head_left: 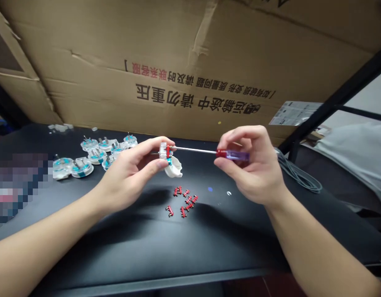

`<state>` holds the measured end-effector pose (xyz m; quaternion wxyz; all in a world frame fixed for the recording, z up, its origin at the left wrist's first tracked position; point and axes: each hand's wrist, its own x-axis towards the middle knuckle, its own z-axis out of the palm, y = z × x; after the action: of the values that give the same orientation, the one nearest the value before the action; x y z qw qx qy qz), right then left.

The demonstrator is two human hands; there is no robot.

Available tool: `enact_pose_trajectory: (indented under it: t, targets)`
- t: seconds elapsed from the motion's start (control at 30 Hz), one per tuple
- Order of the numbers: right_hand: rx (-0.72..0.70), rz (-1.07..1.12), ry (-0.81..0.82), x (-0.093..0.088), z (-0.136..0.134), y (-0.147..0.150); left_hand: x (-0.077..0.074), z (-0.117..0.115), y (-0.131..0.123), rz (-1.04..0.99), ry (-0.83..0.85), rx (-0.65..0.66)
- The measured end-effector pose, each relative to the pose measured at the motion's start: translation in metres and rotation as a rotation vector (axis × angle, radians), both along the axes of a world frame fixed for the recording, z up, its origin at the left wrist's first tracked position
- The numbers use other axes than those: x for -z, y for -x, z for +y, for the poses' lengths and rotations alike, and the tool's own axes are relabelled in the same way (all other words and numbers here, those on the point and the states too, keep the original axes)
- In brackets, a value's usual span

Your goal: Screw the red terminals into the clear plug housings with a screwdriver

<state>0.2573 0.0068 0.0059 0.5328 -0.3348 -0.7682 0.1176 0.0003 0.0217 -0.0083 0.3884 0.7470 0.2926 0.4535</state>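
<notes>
Between the thumb and fingers of my left hand (131,173) is a power plug (163,151), clear and white with a red part on its side. A white plug cover (174,167) hangs just below it. My right hand (252,165) grips the red and purple handle of a screwdriver (195,150). The screwdriver's shaft points left, its tip at the red part of the plug; whether it sits in a screw is too small to tell. Below the hands, several small red parts with metal ends (188,200) lie scattered on the black table (165,251).
Several clear plugs with blue inside (82,166) stand at the left, pins up. Behind the table rises a large cardboard box (190,49). A coiled grey cable (302,175) lies at the right, near a black metal frame (320,105). A blue dot (210,189) lies mid-table.
</notes>
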Motion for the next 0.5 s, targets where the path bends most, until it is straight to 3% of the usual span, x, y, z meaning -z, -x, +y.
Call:
enact_pose_trajectory:
  t: [0.5]
  targets:
    - [0.089, -0.063, -0.069, -0.0032, -0.0014, -0.0022, -0.0022, -0.0034, -0.0004, 0.001, -0.004, 0.010]
